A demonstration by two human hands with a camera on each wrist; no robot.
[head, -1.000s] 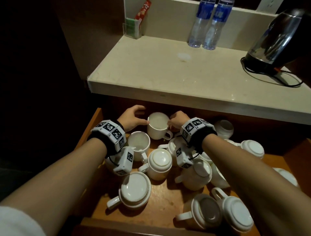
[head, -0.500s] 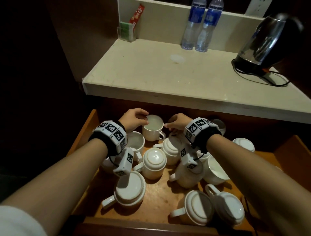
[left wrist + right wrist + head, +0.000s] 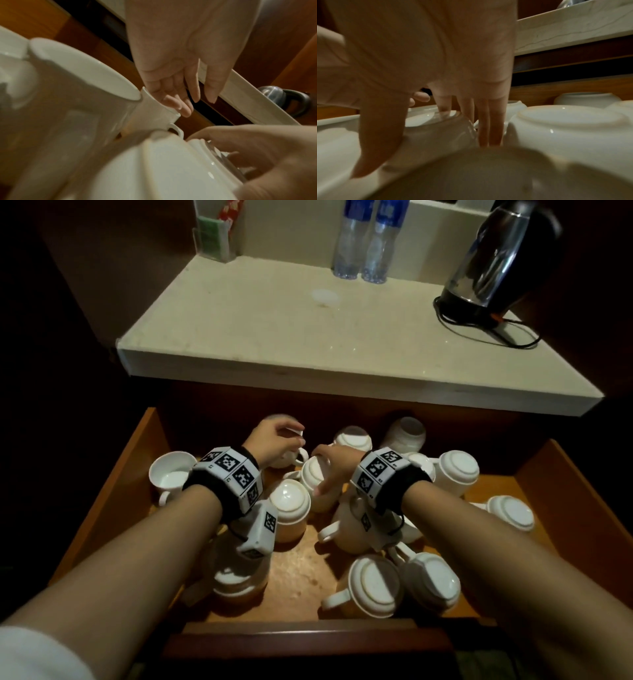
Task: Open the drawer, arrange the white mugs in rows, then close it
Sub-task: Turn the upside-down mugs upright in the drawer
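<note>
The wooden drawer (image 3: pixel 137 460) stands pulled out, with several white mugs scattered in it, most of them upside down. My left hand (image 3: pixel 274 445) reaches to the back left, over an upright mug (image 3: pixel 289 461). In the left wrist view that hand (image 3: pixel 180 94) lies with relaxed fingers (image 3: pixel 184 110) on the rim of this mug (image 3: pixel 154 115), thumb clear of it. My right hand (image 3: pixel 330 470) grips an upside-down mug (image 3: pixel 312 486) just right of it. In the right wrist view its thumb and fingers (image 3: pixel 483 128) span that mug (image 3: pixel 436 129).
An upright mug (image 3: pixel 171 474) sits by the left wall; inverted mugs (image 3: pixel 373 583) crowd the middle and right, and one lies on its side (image 3: pixel 406 433) at the back. The overhanging stone counter (image 3: pixel 308 337) carries a kettle (image 3: pixel 503 258), two water bottles (image 3: pixel 366 241) and a sachet holder (image 3: pixel 212 237).
Both hands were at the upright mug at the back. My right hand has left it and taken the inverted mug beside it; my left thumb has come off the rim.
</note>
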